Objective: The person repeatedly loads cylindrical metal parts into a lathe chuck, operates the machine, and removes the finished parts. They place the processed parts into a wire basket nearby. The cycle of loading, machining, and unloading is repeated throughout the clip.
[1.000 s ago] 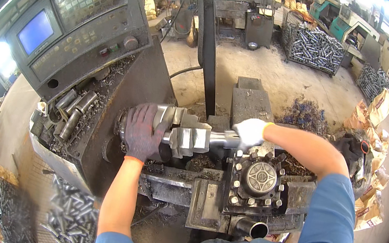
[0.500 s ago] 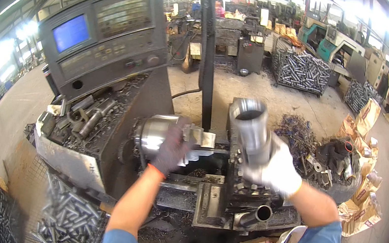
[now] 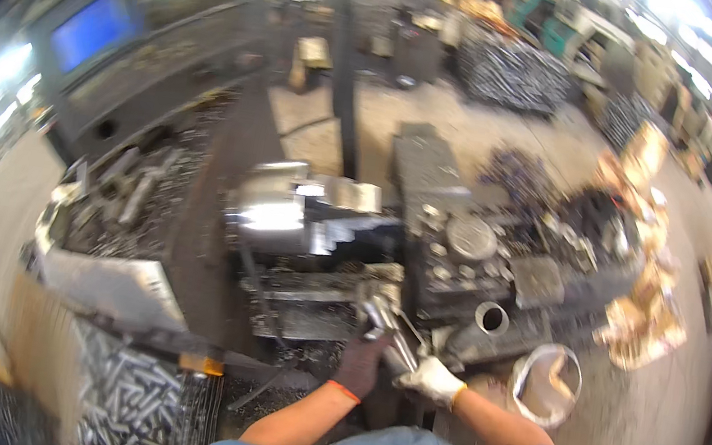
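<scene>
Low in front of my body, both hands hold a shiny metal tube (image 3: 398, 352), tilted with its far end to the left. My left hand (image 3: 361, 364), in a dark glove with an orange cuff, closes on its left side. My right hand (image 3: 434, 379), in a white glove, grips its near end from the right. Motion blur hides the fingertips. Just beyond stands a lathe, its round steel chuck (image 3: 271, 211) with stepped jaws to the left. The dark tool post (image 3: 469, 237) is to the right.
A short pipe (image 3: 491, 318) juts from the carriage toward me, with a white-rimmed bucket (image 3: 546, 386) beside it. Metal rods fill a bin (image 3: 126, 400) at lower left. The control panel with a blue screen (image 3: 92, 31) rises at left. Paper sacks (image 3: 649, 309) lie right.
My right hand has brought the tube down from above the tool post toward my body. My left hand has left the chuck and joined it on the tube. The view has shifted.
</scene>
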Motion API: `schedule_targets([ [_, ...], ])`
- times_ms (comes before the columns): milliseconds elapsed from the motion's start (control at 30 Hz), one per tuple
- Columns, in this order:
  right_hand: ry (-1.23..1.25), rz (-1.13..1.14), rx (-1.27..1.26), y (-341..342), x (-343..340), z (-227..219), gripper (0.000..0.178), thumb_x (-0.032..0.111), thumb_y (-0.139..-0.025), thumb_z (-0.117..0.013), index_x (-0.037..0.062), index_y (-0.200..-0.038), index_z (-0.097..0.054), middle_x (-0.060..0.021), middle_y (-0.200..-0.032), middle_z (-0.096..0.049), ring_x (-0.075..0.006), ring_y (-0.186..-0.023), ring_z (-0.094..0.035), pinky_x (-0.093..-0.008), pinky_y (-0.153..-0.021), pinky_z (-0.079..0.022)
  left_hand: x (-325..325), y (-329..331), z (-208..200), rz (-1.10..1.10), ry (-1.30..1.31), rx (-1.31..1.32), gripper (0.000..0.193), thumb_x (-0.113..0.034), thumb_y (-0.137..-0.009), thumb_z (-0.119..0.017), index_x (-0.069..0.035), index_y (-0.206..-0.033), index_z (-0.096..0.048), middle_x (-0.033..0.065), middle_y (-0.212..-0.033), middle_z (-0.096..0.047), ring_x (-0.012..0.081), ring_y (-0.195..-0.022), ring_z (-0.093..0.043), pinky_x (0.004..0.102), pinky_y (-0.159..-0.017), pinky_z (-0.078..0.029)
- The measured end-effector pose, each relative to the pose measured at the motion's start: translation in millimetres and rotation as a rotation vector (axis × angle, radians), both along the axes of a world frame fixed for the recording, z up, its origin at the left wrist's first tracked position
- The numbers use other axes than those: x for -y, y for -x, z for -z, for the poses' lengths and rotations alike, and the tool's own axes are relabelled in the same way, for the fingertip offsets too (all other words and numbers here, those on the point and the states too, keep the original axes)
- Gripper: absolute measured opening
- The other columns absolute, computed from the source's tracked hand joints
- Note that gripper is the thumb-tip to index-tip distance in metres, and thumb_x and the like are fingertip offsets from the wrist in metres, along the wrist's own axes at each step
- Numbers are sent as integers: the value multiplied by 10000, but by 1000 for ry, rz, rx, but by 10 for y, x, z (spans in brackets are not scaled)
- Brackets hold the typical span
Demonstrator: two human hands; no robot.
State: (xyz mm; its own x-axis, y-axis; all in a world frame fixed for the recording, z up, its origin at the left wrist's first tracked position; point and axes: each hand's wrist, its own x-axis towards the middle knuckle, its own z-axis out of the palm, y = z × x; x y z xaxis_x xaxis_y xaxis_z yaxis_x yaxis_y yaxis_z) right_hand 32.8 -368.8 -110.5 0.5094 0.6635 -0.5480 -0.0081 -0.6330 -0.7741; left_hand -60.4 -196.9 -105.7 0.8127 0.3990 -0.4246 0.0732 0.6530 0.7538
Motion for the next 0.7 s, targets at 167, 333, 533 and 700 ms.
schedule_targets([
  [167,123,-286,270,-300,1847,-11,470,472,-826,-866,13,-904,-807,-126,-662,-680,-202,-601,-613,-412,-592,-506,-83,319,111,-77,627,129,519,-456,-1058,-619,-52,-1383,-616,136,-1289,-695,323,-1131,-682,512,-988,-562],
  [333,437,414,-197,-268,3560,412,284,211,-837,-830,10,-1025,-762,-72,-715,-699,-161,-561,-671,-354,-517,-595,-210,393,29,-46,381,55,572,-543,-1060,-579,-63,-1365,-637,143,-1221,-720,337,-1077,-705,550,-986,-562],
  [533,792,302,688,-955,3258,387,505,437,-865,-747,60,-1199,-717,-257,-1024,-779,-435,-992,-755,-488,-942,-583,-151,343,-146,63,338,-14,621,-560,-1083,-524,-68,-1452,-603,133,-1211,-725,333,-1020,-721,540,-898,-593],
  [700,-43,156,602,-970,1680,-684,769,341,-829,-796,17,-1488,-567,-225,-1341,-710,-338,-1224,-702,-440,-1010,-561,13,310,-327,245,313,164,513,-392,-1157,-434,-61,-1538,-530,158,-1241,-693,304,-1088,-701,499,-913,-615],
])
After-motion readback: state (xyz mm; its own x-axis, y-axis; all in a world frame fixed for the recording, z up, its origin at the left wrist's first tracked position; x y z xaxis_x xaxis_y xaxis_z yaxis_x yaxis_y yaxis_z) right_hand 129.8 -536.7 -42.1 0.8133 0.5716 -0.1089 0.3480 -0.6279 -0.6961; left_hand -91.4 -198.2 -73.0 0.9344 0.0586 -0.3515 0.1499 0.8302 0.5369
